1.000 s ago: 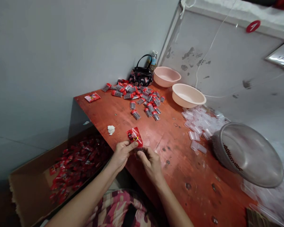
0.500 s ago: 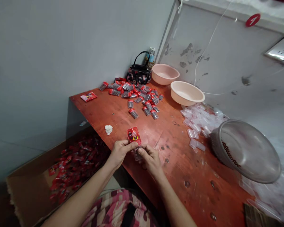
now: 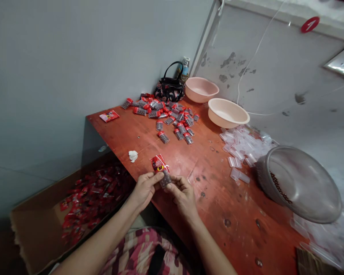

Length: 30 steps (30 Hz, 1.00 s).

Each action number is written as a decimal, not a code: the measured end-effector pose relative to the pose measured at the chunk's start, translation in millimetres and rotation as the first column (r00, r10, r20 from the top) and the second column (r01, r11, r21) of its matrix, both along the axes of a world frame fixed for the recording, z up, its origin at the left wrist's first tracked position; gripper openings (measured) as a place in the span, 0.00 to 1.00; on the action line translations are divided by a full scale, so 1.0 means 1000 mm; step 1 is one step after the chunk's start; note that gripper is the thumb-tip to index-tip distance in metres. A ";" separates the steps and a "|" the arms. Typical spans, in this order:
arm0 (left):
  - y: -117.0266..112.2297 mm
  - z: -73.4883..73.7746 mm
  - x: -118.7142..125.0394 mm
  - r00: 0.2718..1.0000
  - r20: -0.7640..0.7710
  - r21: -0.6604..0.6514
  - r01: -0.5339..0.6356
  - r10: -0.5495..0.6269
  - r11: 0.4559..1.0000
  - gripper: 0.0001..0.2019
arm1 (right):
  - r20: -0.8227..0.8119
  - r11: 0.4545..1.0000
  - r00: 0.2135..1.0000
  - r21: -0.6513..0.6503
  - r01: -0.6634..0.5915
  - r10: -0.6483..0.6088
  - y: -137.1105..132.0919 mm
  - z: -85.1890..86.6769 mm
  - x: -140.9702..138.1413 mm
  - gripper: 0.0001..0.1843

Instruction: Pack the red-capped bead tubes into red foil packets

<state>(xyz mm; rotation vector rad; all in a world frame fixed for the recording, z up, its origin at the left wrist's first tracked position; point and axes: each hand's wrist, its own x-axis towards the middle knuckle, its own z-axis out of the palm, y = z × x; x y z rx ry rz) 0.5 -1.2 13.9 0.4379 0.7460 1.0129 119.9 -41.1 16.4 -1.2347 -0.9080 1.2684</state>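
Over the near edge of the orange-red wooden table [image 3: 218,202], my left hand [image 3: 145,190] and my right hand [image 3: 183,194] are close together. Between them is a red foil packet [image 3: 158,163], pinched by my left thumb and fingers. Its lower end meets a small clear vial of dark beads [image 3: 165,179], held by my right fingertips. I cannot tell whether the vial sits inside the packet. Farther up the table lies a scattered heap of red-capped vials [image 3: 163,114]. A flat red packet [image 3: 109,116] lies at the far left.
A cardboard box [image 3: 31,229] of red packets stands below the table's left edge. A white tissue [image 3: 133,156] lies near my hands. To the right are uncapped clear vials [image 3: 242,147], two pink basins [image 3: 227,113], and a tilted grey strainer [image 3: 298,183]. A black handbag [image 3: 170,88] stands in the corner.
The red packet has tilted to the left from upright, and the vial now shows more clearly below it. My hands have drawn slightly closer together.
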 end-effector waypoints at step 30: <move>0.015 -0.030 -0.008 0.744 -0.582 0.507 0.017 0.328 0.862 0.15 | 0.321 0.999 0.947 0.040 0.023 -0.034 0.021 -0.014 0.011 0.08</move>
